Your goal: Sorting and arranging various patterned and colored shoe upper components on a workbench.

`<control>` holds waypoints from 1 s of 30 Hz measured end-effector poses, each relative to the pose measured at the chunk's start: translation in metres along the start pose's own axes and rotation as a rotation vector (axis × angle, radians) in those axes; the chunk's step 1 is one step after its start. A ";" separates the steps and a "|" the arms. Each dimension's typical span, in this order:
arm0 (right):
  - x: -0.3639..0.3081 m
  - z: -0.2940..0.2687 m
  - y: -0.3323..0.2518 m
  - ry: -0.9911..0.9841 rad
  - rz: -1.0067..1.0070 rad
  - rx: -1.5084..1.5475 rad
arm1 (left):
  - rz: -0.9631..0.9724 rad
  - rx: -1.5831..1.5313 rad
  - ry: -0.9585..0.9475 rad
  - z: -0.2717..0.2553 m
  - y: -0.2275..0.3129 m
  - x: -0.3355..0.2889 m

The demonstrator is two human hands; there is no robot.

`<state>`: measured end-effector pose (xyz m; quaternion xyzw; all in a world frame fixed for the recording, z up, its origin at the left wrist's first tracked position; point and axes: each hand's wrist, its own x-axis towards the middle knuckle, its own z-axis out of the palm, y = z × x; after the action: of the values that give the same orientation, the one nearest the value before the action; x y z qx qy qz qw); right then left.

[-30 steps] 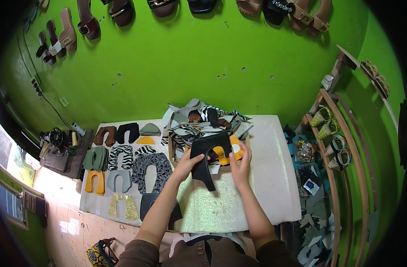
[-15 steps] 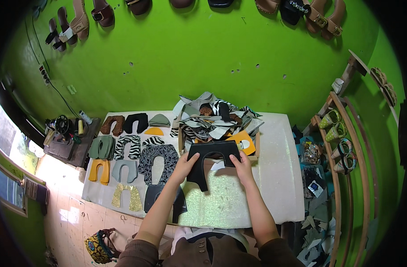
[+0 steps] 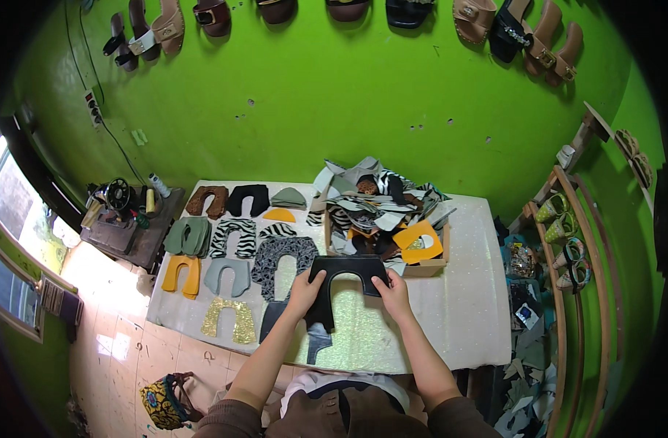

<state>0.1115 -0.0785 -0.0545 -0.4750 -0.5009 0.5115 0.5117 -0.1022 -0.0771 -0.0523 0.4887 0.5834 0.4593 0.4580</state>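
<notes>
Between my two hands is a black arch-shaped leather piece (image 3: 348, 264), held above the near middle of the table. My left hand (image 3: 303, 293) grips its left side, thumb on top. The right hand (image 3: 394, 293) pinches the upper right corner the same way. Just below my left hand, another black cut piece (image 3: 318, 344) lies near the table's front edge, partly covered by the forearm and the held piece. To the left are a grey-and-black patterned arch piece (image 3: 299, 249), a gold glitter one (image 3: 215, 318) and a grey one (image 3: 215, 277).
Scraps heap over a cardboard box (image 3: 426, 270) at the back, with a yellow cut-out piece (image 3: 414, 252) on it. More pieces, including zebra-striped (image 3: 220, 232) and yellow stacks (image 3: 173, 274), lie left on the white table (image 3: 472, 314). A sewing machine (image 3: 122, 219) stands left, a wooden rack (image 3: 564, 292) right.
The view has shifted, so the table sits farther right in it. Both hands have brought the black piece away from the box, toward me and leftward over the table.
</notes>
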 end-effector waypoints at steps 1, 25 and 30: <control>-0.004 0.007 0.001 -0.004 0.003 0.003 | -0.079 -0.087 -0.066 -0.010 0.007 -0.007; -0.078 0.130 0.072 0.053 -0.056 -0.823 | -0.197 0.464 -0.002 -0.130 -0.101 -0.057; -0.082 0.134 0.071 0.078 -0.064 -0.937 | -0.115 0.542 0.015 -0.129 -0.097 -0.059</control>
<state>-0.0238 -0.1620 -0.1212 -0.6580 -0.6725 0.1962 0.2760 -0.2371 -0.1570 -0.1225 0.5563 0.7150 0.2633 0.3315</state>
